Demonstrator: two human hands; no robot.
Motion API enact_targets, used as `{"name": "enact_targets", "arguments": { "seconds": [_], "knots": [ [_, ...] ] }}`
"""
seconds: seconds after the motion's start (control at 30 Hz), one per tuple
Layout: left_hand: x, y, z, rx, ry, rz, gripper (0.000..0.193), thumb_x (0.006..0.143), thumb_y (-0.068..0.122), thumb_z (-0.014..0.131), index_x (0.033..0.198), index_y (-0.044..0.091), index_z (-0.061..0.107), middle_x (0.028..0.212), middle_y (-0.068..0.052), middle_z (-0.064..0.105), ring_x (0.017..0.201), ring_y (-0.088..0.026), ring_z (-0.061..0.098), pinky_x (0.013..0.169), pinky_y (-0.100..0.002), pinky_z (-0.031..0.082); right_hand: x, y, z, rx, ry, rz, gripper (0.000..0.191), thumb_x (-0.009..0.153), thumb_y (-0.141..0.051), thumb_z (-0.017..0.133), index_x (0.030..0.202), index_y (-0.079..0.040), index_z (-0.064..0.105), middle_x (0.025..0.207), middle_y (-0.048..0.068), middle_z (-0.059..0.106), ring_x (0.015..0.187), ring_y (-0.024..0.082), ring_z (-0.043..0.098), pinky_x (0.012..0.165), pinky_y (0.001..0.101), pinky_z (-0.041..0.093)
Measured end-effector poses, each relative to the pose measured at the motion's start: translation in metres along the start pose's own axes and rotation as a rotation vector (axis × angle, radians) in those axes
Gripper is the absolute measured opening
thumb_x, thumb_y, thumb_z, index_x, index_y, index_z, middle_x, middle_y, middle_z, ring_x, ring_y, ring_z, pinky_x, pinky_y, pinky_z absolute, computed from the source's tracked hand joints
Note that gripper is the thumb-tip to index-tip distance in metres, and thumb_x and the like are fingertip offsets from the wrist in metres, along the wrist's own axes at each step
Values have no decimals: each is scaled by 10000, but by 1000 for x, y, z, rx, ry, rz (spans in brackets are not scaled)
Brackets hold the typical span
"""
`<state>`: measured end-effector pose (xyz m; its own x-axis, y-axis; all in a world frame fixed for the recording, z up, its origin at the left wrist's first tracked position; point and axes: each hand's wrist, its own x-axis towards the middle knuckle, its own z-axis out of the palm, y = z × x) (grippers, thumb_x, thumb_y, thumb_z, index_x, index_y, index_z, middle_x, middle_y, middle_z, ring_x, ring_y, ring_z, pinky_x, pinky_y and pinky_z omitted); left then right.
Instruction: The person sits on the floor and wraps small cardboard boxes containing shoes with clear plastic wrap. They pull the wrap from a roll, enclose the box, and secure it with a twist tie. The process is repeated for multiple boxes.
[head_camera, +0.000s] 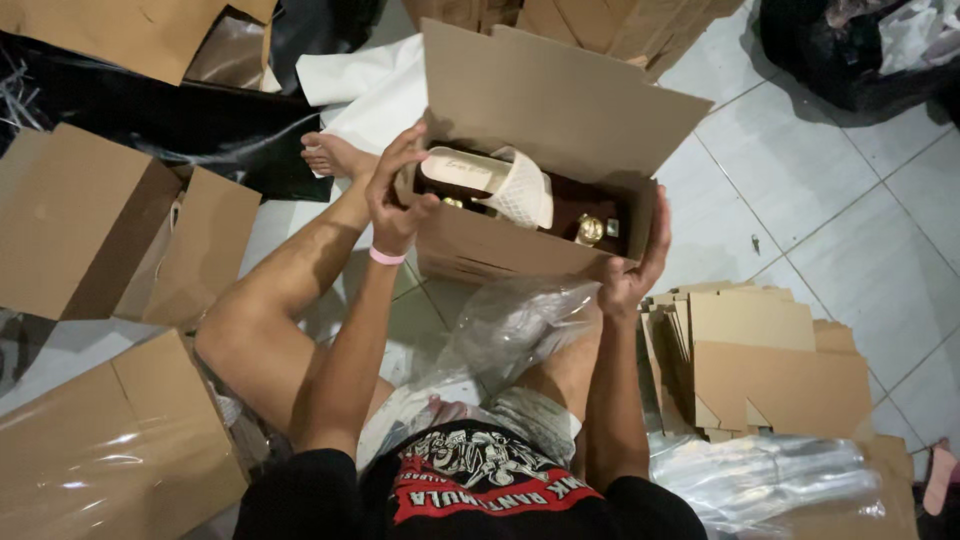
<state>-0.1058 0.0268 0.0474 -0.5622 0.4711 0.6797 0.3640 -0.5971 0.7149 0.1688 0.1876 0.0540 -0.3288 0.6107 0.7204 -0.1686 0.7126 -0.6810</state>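
sandals (520, 190) half sunk in box (500, 245) — soles hidden, black bag (860, 45) cut off

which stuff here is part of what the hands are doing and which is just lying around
In hand:
- left hand and right hand hold the open cardboard box
- white sandal inside it

Lying about:
- stack of flat cardboard pieces
- clear plastic bag
- closed boxes
- white paper

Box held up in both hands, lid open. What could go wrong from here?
1. The box is held in the air only at its two ends by the left hand and right hand; a slip could drop it onto the tile floor.
2. The white sandal sits high at the opening and may tip out if the box tilts.
3. The plastic bag on the lap could snag or slide underfoot.
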Motion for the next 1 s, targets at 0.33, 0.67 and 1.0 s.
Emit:
{"name": "enact_targets", "arguments": {
  "seconds": [0.33, 0.67, 1.0],
  "knots": [
    [-3, -2, -8, 249, -125, 90, 362, 874, 168, 786, 778, 93, 445, 1045, -122, 652, 1432, -330, 533, 1243, -468, 371, 9, -7, -8, -246, -56, -77, 511, 1033, -495, 567, 1044, 10, 639, 1272, 214, 636, 1235, 341, 625, 1065, 451, 517],
    [63, 52, -9, 123, -441, -354, 945, 800, 348, 645, 1654, 102, 324, 1713, -190, 250, 1638, -346, 151, 1339, -500, 112, 8, -14, -8, -51, -66, 120, 99, 853, -25, 535, 767, 22, 519, 1131, 164, 646, 895, 195, 535, 774, 316, 443],
    [120, 22, 22, 1207, -773, -557, 899, 1005, 818, 413, 1105, -8, 752, 1349, -215, 635, 1330, -373, 554, 1230, -686, 173, 8, -41, -14, -333, -112, -163, 161, 1037, -152, 532, 1055, 6, 559, 1255, 190, 518, 1081, 339, 540, 942, 432, 473]
  ]
}}
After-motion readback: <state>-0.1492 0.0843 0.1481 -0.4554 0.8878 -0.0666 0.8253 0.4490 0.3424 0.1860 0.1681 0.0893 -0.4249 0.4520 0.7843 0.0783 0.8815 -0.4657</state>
